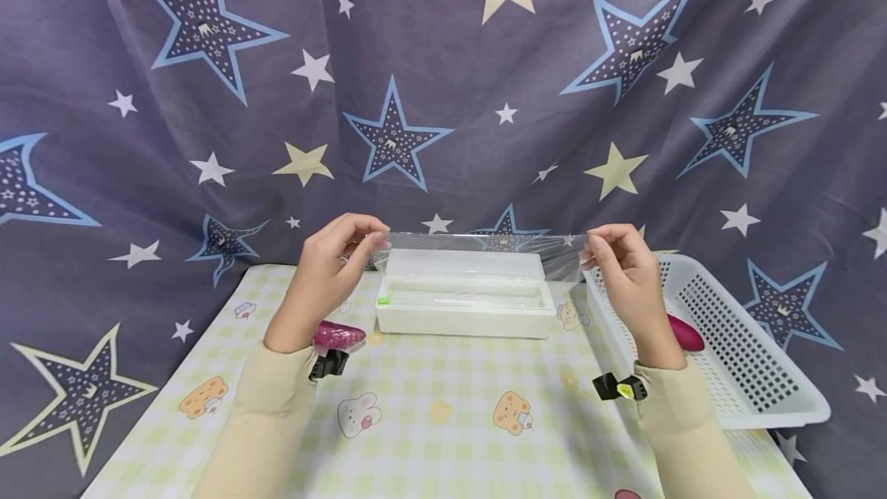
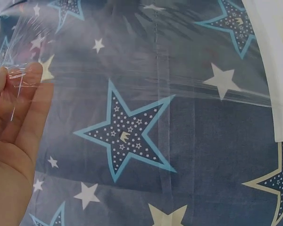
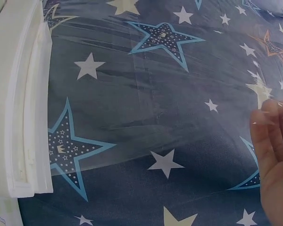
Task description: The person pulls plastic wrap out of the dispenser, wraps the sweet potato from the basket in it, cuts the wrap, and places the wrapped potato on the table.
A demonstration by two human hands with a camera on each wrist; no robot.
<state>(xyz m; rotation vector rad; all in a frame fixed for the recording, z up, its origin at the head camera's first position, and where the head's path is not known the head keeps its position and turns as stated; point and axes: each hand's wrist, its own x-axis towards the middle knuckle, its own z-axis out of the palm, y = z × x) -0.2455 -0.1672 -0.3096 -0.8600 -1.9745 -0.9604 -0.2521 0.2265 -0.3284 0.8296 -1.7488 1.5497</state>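
Two beige sleeves (image 1: pixel 259 406) reach forward side by side, and the hands at their ends are held up well apart, fingers bent inward. The left hand (image 1: pixel 333 260) pinches one end of a clear film (image 1: pixel 561 256) between thumb and fingertips; the right hand (image 1: pixel 627 268) pinches the other, so the upper edge stretches nearly level between them. Below that edge, between the two hands, sits a long white box (image 1: pixel 464 322), its lid (image 1: pixel 478 264) tipped up at the back and a small green piece (image 1: pixel 384 300) near its corner on the left hand's side.

Just beside the left wrist a shiny magenta thing (image 1: pixel 339 334) lies on the checked tablecloth (image 1: pixel 443 383), partly hidden by the arm. The right hand and wrist come in front of a white perforated basket (image 1: pixel 741 353), covering some of it and part of the smooth magenta object (image 1: pixel 686 333) inside. A starry curtain (image 1: pixel 450 45) hangs beyond both hands.

From the left wrist, you can make out the film bunched in fine creases at the fingertips, hard to see from the head. The right wrist shows the film spread broadly from the box toward that hand, with a straight slanting edge.
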